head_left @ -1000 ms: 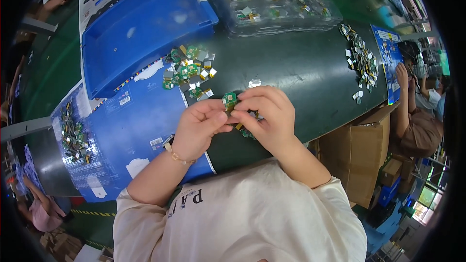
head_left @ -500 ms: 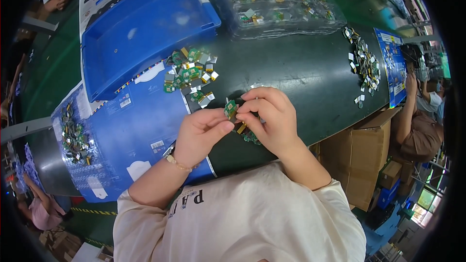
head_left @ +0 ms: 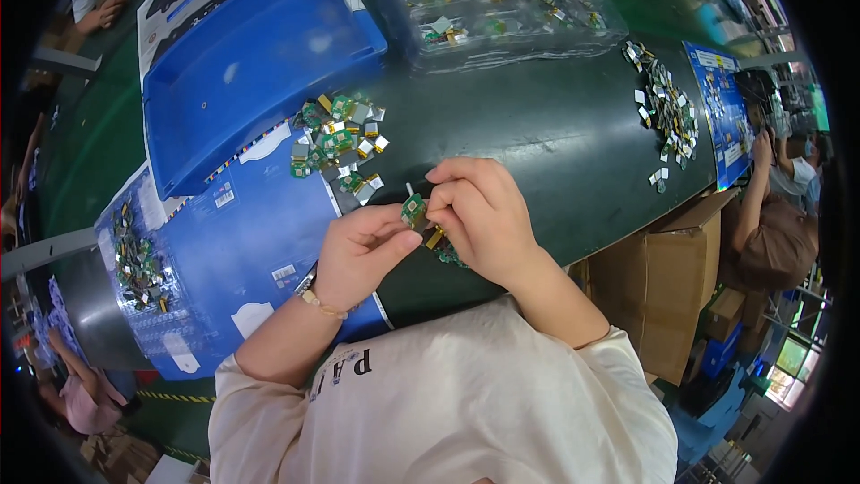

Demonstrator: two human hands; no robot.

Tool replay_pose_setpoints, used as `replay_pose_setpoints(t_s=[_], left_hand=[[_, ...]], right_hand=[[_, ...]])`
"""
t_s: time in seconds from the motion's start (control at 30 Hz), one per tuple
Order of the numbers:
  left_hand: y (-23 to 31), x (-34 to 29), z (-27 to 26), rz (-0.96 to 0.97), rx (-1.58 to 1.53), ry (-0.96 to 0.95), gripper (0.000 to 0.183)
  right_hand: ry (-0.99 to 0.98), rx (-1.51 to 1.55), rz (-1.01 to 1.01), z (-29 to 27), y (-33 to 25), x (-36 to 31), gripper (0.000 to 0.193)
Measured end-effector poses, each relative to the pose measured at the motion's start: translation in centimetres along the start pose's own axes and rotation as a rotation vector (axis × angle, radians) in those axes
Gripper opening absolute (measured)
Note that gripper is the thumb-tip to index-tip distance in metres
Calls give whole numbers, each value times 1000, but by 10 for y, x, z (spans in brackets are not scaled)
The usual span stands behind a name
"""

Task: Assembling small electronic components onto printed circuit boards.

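Between my two hands is a small green circuit board (head_left: 413, 207) with a pale component on it. My left hand (head_left: 365, 242) pinches its lower side between thumb and fingers. The bent fingers of my right hand (head_left: 484, 213) close at the board's right edge; whether they grip the board or a tiny part on it is hidden. Beneath my right hand, partly covered, lie more green boards (head_left: 450, 254). Just beyond my hands spreads a loose pile of circuit boards (head_left: 339, 136) with silver and yellow pieces.
An open blue bin (head_left: 260, 63) stands far left on blue printed sheets (head_left: 260, 242). Clear plastic trays (head_left: 520, 49) of boards are stacked at the back. More boards (head_left: 667, 112) lie right, others (head_left: 139, 255) left. A cardboard box (head_left: 654, 296) stands by the table's right edge. Other people work nearby.
The view has shifted slightly, so the table things sit a little further left. Both hands keep the board between them; my right fingers have drawn in slightly at its edge.
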State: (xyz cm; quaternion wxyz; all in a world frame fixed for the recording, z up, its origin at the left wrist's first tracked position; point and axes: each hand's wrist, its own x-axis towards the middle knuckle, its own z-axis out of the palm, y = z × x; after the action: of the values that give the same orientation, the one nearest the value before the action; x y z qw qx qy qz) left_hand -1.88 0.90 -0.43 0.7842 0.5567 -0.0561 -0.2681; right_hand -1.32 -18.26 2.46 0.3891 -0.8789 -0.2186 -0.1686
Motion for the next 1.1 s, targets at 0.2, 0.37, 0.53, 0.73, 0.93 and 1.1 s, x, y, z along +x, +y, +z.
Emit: replay_pose_setpoints(t_s=[0.2, 0.37, 0.53, 0.73, 0.93, 1.1], left_hand=[[4, 6, -1, -22, -155, -12, 33], [11, 7, 0, -71, -265, 60, 32], [7, 5, 2, -12, -419, -16, 30], [4, 6, 1, -3, -429, 10, 29], [7, 6, 3, -48, -376, 2, 32], [1, 4, -1, -49, -236, -8, 33]], right_hand=[[32, 63, -47, -1, -7, -5, 18], [30, 47, -9, -6, -5, -1, 21], [21, -134, -82, -3, -13, 3, 39], [64, -222, -122, 2, -15, -4, 37], [91, 7, -82, 3, -4, -5, 34], [76, 122, 95, 1, -6, -2, 23]])
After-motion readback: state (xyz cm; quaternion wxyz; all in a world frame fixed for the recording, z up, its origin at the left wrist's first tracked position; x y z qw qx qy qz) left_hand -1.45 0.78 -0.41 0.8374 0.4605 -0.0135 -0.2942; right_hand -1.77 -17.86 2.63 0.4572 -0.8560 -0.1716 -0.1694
